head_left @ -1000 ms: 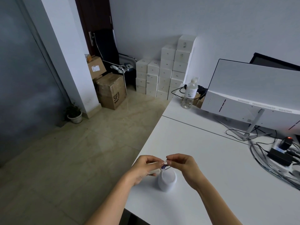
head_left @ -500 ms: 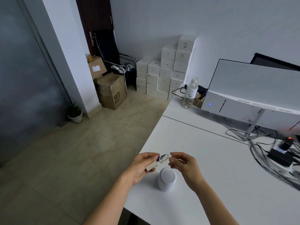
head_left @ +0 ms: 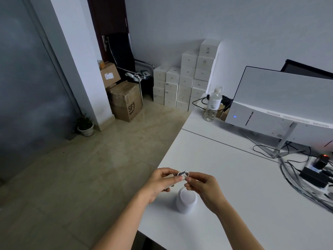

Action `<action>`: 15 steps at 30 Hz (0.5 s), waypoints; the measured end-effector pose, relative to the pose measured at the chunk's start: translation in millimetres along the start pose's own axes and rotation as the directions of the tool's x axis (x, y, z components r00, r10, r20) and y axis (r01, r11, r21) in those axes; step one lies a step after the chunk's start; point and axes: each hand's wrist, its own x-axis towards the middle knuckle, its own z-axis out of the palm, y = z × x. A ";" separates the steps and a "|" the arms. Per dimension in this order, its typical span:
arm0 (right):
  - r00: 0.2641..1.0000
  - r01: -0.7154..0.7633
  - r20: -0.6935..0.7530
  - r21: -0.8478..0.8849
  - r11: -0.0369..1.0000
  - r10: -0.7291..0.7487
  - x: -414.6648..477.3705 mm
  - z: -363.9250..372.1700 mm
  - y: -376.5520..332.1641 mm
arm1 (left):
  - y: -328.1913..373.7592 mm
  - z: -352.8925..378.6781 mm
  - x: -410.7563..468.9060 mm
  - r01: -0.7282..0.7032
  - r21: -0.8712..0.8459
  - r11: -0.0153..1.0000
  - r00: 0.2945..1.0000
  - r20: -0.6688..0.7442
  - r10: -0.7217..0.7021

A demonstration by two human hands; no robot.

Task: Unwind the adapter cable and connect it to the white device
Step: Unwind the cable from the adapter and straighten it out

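I've got the adapter cable (head_left: 182, 174) right between my two hands, a small coiled bundle held up just above the white device (head_left: 186, 200), which stands upright on the surface (head_left: 234, 186) close to its near-left edge. My left hand (head_left: 159, 183) has its grip pinched on the left end of the bundle, thumb and fingertips closed around what looks like the adapter body, though it is too small here to make out for certain. My right hand (head_left: 203, 186) has a narrow pinch on the right side of the coil, fingertips closed on a loop of it. The winding looks mostly intact, so I judge the unwinding is barely under way and the connecting step is not yet reached. What could go wrong: the loops are tight and tiny, so a pull on the wrong strand could knot it rather than free it, and a hard tug could strain the cable where it joins the plug. The device sits directly beneath my hands, so a slipped grip could drop the bundle onto it or nudge it toward the edge and the floor (head_left: 81, 177) beyond. I cannot see its port from this angle, so finding it may take a turn. Farther off, the water bottle (head_left: 212, 105), the monitor (head_left: 281, 103) and the tangle of black cables (head_left: 306, 177) are well apart.
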 end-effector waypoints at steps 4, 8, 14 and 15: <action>0.999 -0.046 0.003 0.045 0.998 0.046 -0.3 -2.9 2.1 | 0.6 -1.0 -0.9 -0.017 0.043 0.999 1.000 0.000 0.017; 0.996 -0.089 0.001 0.117 0.989 0.089 0.0 -3.4 1.1 | -1.2 0.5 -0.8 -0.004 0.052 0.999 1.000 0.018 0.003; 0.997 -0.046 -0.063 0.000 0.999 0.045 -0.5 0.2 -0.4 | -2.3 0.7 -0.7 -0.016 0.087 0.996 1.000 0.012 0.015; 0.997 -0.038 -0.069 -0.019 0.999 0.036 -0.5 0.9 -0.7 | -2.5 0.6 -0.7 -0.013 0.080 0.997 1.000 0.007 0.013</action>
